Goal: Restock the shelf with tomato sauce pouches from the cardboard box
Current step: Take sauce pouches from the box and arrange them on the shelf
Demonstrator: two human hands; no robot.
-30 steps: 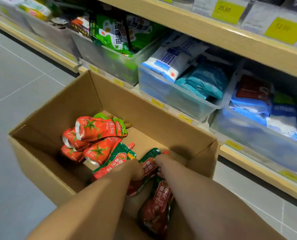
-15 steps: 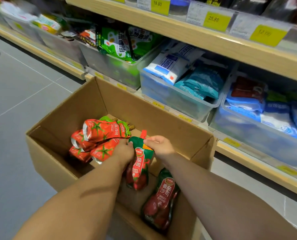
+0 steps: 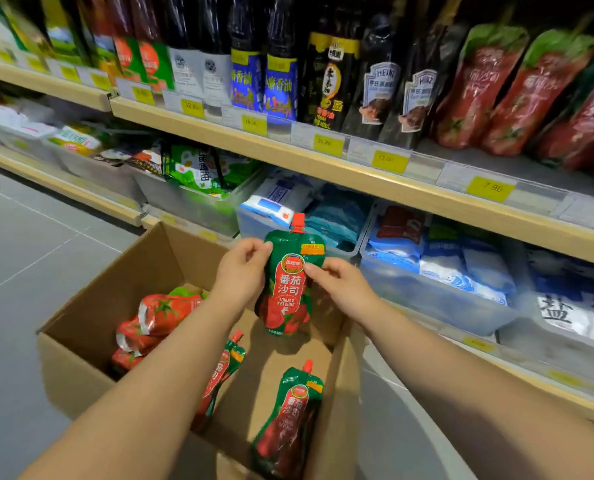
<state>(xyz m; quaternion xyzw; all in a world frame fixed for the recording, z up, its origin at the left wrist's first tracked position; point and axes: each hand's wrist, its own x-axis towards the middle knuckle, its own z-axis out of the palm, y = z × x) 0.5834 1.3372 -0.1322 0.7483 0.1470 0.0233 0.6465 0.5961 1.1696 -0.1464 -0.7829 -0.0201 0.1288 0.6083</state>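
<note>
We hold the pouch (image 3: 290, 285) upright over the box (image 3: 133, 271), cap at 12, left hand (image 3: 242, 271) pinching its 10 o'clock edge, right hand (image 3: 340, 285) its 3 o'clock edge; the red pouches (image 3: 517, 91) on the shelf (image 3: 358, 183) sit at 2 o'clock, right hand nearer.

only the person's arms and hands are in view. the left hand (image 3: 242, 275) and the right hand (image 3: 344, 289) are bare. the left wrist (image 3: 219, 304) and the right wrist (image 3: 370, 315) are bare as well. the left forearm (image 3: 143, 393) and the right forearm (image 3: 479, 393) are bare along their whole visible length, down to the bottom edge of the view, which cuts them off; any clothing further up cannot be seen. the wide lens makes both forearms look thick near the camera and slim toward the wrists. the skin looks smooth.
</note>
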